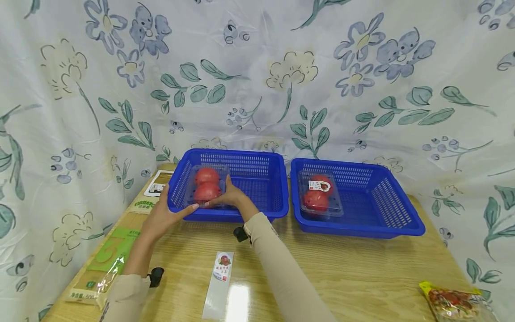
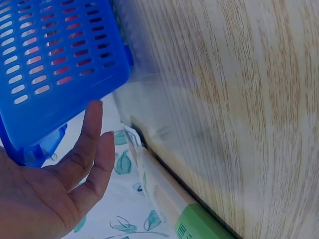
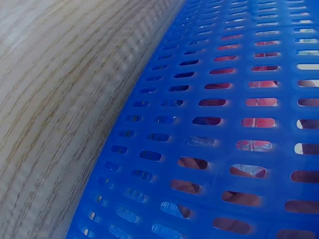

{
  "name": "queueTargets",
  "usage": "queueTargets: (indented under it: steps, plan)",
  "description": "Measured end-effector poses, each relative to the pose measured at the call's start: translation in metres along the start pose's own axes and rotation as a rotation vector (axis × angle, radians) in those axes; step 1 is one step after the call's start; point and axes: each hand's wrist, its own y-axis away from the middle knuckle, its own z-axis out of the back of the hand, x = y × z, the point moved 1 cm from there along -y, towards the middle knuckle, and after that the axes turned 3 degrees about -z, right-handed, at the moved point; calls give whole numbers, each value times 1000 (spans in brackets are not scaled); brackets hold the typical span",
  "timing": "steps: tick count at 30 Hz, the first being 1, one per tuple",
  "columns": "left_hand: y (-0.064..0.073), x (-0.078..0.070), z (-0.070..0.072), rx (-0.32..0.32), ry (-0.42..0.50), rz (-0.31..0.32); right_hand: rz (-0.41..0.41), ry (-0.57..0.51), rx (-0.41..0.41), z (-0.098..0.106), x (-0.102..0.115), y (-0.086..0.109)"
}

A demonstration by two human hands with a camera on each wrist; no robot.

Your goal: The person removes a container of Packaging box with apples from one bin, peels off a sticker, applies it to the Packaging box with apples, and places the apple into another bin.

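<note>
A clear plastic box with two round red fruits lies at the left end of the left blue basket. My right hand reaches inside and holds the box at its front right corner, thumb along the front. At the basket's left front corner is my left hand. Its thumb reaches over the rim to the box's front, while its loosely extended fingers stay outside the basket wall in the left wrist view. Through the basket's slots, the right wrist view shows red fruit and parts of my hand.
A second blue basket on the right holds a similar labelled fruit box. A sticker strip lies in front on the wooden table. Several packages, including a green-labelled bag, line the left edge; a yellow-red packet lies front right.
</note>
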Motion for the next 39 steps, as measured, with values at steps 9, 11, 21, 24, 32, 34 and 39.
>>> queueTargets:
  steps: [9, 11, 21, 24, 32, 34, 39]
  plan:
    - [-1, 1, -1, -11, 23, -20, 50, 21, -49, -4, 1, -2]
    - [0, 2, 0, -13, 30, -16, 60, 19, -54, -6, 2, -3]
    - [0, -3, 2, -10, 6, 11, 0, -219, -1, -9, 9, -8]
    - [1, -2, 2, -3, -4, 20, -17, -217, -4, -10, 9, -8]
    - [1, 0, -1, 2, 11, 39, -38, -207, 8, -10, 6, -5]
    - [0, 0, -2, 2, 19, 32, -35, -215, 7, -8, 6, -4]
    - [-4, -1, -4, 10, 34, 35, -31, -261, 16, -3, 5, -4]
